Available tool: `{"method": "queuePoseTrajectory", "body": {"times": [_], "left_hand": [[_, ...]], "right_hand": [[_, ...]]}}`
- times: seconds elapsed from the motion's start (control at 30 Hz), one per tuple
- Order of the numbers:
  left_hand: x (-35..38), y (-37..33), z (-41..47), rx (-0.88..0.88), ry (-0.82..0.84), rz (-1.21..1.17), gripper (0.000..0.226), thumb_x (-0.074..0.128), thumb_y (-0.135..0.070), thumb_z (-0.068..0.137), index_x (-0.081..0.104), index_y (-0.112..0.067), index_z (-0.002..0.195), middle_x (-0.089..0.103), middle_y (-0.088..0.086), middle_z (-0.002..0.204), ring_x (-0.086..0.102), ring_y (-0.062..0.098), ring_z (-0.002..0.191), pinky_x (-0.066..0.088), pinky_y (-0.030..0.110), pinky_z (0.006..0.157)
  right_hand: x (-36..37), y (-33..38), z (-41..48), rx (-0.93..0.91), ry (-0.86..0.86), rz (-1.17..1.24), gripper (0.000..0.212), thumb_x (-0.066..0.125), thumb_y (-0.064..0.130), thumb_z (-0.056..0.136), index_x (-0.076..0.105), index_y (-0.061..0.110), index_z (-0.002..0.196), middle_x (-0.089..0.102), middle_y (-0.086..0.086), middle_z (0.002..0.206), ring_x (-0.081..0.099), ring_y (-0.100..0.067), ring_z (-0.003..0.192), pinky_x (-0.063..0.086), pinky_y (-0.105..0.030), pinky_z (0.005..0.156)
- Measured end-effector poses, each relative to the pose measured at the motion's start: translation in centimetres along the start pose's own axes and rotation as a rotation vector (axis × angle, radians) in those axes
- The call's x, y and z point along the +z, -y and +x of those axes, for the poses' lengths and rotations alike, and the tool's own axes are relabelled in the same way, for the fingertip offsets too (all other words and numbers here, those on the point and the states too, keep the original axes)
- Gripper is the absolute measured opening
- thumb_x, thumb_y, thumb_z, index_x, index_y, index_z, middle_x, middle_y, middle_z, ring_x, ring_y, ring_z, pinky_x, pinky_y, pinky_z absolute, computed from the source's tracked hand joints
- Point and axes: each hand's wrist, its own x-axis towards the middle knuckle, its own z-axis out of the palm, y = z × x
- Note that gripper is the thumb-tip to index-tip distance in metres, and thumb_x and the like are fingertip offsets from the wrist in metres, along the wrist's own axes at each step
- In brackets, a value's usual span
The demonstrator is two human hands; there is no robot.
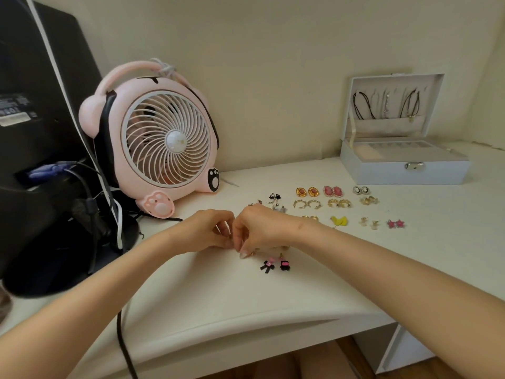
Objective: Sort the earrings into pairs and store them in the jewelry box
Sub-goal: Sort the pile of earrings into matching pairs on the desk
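Left hand [207, 231], right hand [259, 231] pinch tiny piece [232, 243] — open desk [218, 299] to front edge

I am getting soft, even, warm light across the white desk [246, 296] and the wall [273, 64], while the monitor [32, 105] at left is showing nearly black. The left hand [207, 231] and right hand [262, 228] are throwing only faint shadows beneath them. The wide lens is bowing the desk's front edge, and the earrings [332, 191] are looking slightly soft.

Head camera looks forward and down, close over the desk [246, 296].
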Motion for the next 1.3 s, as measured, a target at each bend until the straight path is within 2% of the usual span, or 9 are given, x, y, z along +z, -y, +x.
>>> {"method": "queuePoseTrajectory", "body": {"times": [0.17, 0.3, 0.4, 0.5, 0.6, 0.73, 0.83, 1.13, 1.3], "left_hand": [[-0.2, 0.5, -0.1, -0.005, -0.049, -0.045, 0.028, 0.066, -0.004, 0.079, 0.058, -0.028, 0.067, 0.065, -0.005, 0.069, 0.053, -0.001, 0.058, 0.045, 0.020, 0.064], [-0.3, 0.4, -0.1, -0.019, -0.039, -0.114, 0.021, 0.065, -0.002, 0.081, 0.064, -0.022, 0.074, 0.066, -0.009, 0.064, 0.058, -0.001, 0.058, 0.044, 0.010, 0.061], [-0.2, 0.2, -0.1, -0.020, -0.034, -0.109, 0.018, 0.064, -0.004, 0.082, 0.065, -0.020, 0.076, 0.066, -0.004, 0.067, 0.057, 0.001, 0.059, 0.044, 0.010, 0.061], [0.0, 0.1, 0.1, -0.025, -0.027, -0.106, 0.023, 0.063, -0.006, 0.083, 0.061, -0.025, 0.071, 0.063, -0.002, 0.068, 0.055, 0.001, 0.058, 0.043, 0.010, 0.060], [0.1, 0.0, 0.2, -0.019, -0.016, -0.112, 0.025, 0.064, -0.008, 0.084, 0.059, -0.028, 0.070, 0.063, -0.004, 0.068, 0.054, 0.002, 0.058, 0.042, 0.011, 0.060], [0.1, 0.1, 0.2, -0.012, -0.001, -0.121, 0.004, 0.066, -0.011, 0.083, 0.064, -0.014, 0.083, 0.063, -0.001, 0.072, 0.055, 0.011, 0.067, 0.048, 0.025, 0.069], [0.1, 0.0, 0.3, 0.003, 0.005, -0.109, 0.015, 0.066, -0.012, 0.083, 0.061, -0.024, 0.075, 0.065, 0.000, 0.074, 0.055, 0.012, 0.069, 0.048, 0.033, 0.073], [0.3, 0.1, 0.6, 0.013, 0.017, -0.121, 0.008, 0.065, -0.012, 0.082, 0.065, -0.011, 0.091, 0.068, 0.013, 0.087, 0.064, 0.028, 0.083, 0.053, 0.045, 0.083], [0.3, 0.0, 0.6, 0.019, 0.038, -0.081, 0.011, 0.063, -0.006, 0.082, 0.064, -0.016, 0.085, 0.064, 0.001, 0.075, 0.054, 0.013, 0.068, 0.047, 0.031, 0.070]], "right_hand": [[-0.5, 0.9, -0.2, -0.015, 0.025, -0.041, 0.014, 0.068, 0.012, 0.080, 0.074, 0.017, 0.092, 0.051, 0.015, 0.065, 0.048, -0.003, 0.064, 0.036, -0.012, 0.052], [-1.6, 0.4, -0.1, 0.041, -0.036, 0.039, 0.019, 0.059, 0.006, 0.082, 0.073, 0.013, 0.092, 0.063, 0.002, 0.071, 0.060, -0.011, 0.067, 0.048, -0.020, 0.057], [-2.1, -0.2, -0.3, 0.079, -0.043, 0.178, 0.006, 0.069, 0.008, 0.080, 0.072, 0.007, 0.084, 0.067, -0.004, 0.071, 0.062, -0.009, 0.058, 0.050, -0.016, 0.053], [-1.9, -0.4, -0.3, 0.086, -0.079, 0.237, 0.014, 0.076, 0.018, 0.076, 0.067, 0.008, 0.072, 0.065, -0.002, 0.063, 0.062, -0.007, 0.053, 0.045, -0.013, 0.047], [-1.5, -0.6, -0.2, 0.063, -0.136, 0.276, 0.018, 0.074, 0.011, 0.077, 0.059, 0.010, 0.066, 0.067, -0.006, 0.069, 0.069, -0.015, 0.064, 0.056, -0.022, 0.059], [-1.6, -0.6, -0.3, 0.034, -0.105, 0.412, 0.011, 0.073, -0.002, 0.075, 0.066, 0.007, 0.073, 0.068, -0.007, 0.072, 0.067, -0.012, 0.057, 0.053, -0.019, 0.057], [-2.0, -0.6, -0.6, 0.053, -0.070, 0.485, 0.008, 0.074, -0.005, 0.072, 0.071, -0.002, 0.078, 0.067, -0.006, 0.067, 0.066, -0.010, 0.055, 0.052, -0.015, 0.056], [-1.7, -0.4, -0.7, 0.053, -0.054, 0.443, 0.005, 0.074, 0.004, 0.076, 0.070, 0.004, 0.077, 0.067, -0.010, 0.065, 0.063, -0.012, 0.051, 0.051, -0.018, 0.051], [-1.4, -0.1, -0.4, 0.099, 0.118, 0.278, 0.008, 0.071, 0.007, 0.080, 0.070, 0.009, 0.073, 0.069, 0.001, 0.063, 0.060, -0.005, 0.049, 0.047, -0.016, 0.049]]}}
